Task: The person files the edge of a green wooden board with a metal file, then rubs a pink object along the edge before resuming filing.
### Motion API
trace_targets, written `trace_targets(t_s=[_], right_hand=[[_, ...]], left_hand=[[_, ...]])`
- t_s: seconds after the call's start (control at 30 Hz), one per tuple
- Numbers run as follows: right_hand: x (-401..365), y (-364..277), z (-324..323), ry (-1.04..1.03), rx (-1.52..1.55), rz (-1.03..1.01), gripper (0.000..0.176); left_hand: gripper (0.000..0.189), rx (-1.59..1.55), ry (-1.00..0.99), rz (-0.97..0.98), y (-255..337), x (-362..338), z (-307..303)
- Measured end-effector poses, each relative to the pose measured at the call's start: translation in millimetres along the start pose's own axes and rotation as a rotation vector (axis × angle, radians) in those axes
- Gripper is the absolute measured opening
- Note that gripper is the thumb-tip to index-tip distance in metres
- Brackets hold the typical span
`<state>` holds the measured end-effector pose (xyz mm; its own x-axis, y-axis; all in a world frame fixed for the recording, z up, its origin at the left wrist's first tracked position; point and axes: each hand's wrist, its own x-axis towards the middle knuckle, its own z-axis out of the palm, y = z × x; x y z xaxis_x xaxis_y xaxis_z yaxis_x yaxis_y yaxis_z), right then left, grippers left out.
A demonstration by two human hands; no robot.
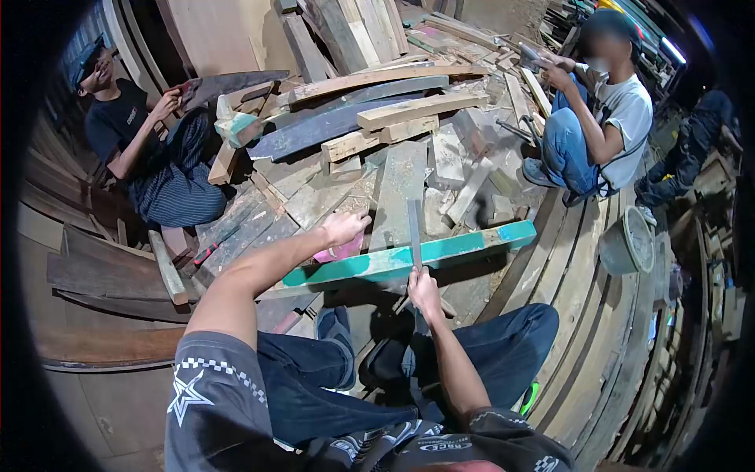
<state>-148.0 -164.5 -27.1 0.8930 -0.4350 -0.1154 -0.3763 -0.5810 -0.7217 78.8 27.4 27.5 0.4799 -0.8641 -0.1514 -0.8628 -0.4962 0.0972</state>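
Observation:
A wooden beam with green paint (464, 245) lies across in front of my knees. My right hand (425, 293) is closed round the lower end of a long, flat grey metal file (414, 228), which points away from me and crosses over the beam. On the beam's far side, my left hand (344, 228) has its fingers curled at a pink piece (340, 250); part of that piece is hidden behind the hand and the beam. A grey, dusty board (399, 185) extends away just beyond both hands.
Offcuts and planks (425, 110) are heaped ahead. A person at left holds a handsaw (228, 85); another person (598, 118) crouches at right, working with both hands. A bucket (627, 242) stands on slats at right. A red-handled tool (208, 252) lies at left.

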Motion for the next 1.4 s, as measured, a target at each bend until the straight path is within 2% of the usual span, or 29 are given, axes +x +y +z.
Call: trace_targets(t_s=[0.13, 0.27, 0.6, 0.73, 0.97, 1.0, 1.1, 1.23, 1.27, 1.4], right_hand=[[1.2, 2.6, 2.3, -0.011, 0.028, -0.003, 0.043], [3.1, 6.8, 5.3, -0.008, 0.025, -0.002, 0.045], [0.9, -0.5, -0.6, -0.021, 0.009, 0.002, 0.042], [1.1, -0.6, 0.3, -0.017, 0.021, 0.002, 0.042], [1.5, -0.6, 0.4, -0.013, 0.025, 0.002, 0.042], [1.5, -0.4, 0.2, -0.015, 0.027, 0.003, 0.042], [1.5, -1.1, 0.7, -0.012, 0.031, 0.008, 0.042], [0.9, -3.3, -1.0, -0.012, 0.041, 0.019, 0.043], [0.8, -3.8, -2.0, -0.03, 0.024, 0.039, 0.043], [1.1, -4.9, -2.8, -0.035, 0.037, 0.05, 0.043]], left_hand=[[0.039, -0.023, 0.008, -0.042, 5.5, -3.5, -6.3], [0.041, 0.05, -0.105, -0.072, 12.4, -5.7, -22.7], [0.031, 0.026, 0.071, 0.101, -6.2, -5.4, 12.2], [0.031, 0.057, -0.031, 0.058, -1.6, -6.8, 1.2], [0.033, 0.032, -0.066, 0.078, -4.7, -3.3, 5.4], [0.032, 0.019, -0.004, 0.121, -3.6, -5.4, 4.1], [0.031, 0.048, -0.074, 0.083, 0.8, -5.1, -0.6], [0.03, 0.027, -0.023, 0.081, -0.6, -5.6, 4.0], [0.032, 0.039, -0.082, 0.056, -1.4, -3.2, 3.3], [0.034, 0.07, -0.069, 0.075, 2.2, -5.7, -1.0]])
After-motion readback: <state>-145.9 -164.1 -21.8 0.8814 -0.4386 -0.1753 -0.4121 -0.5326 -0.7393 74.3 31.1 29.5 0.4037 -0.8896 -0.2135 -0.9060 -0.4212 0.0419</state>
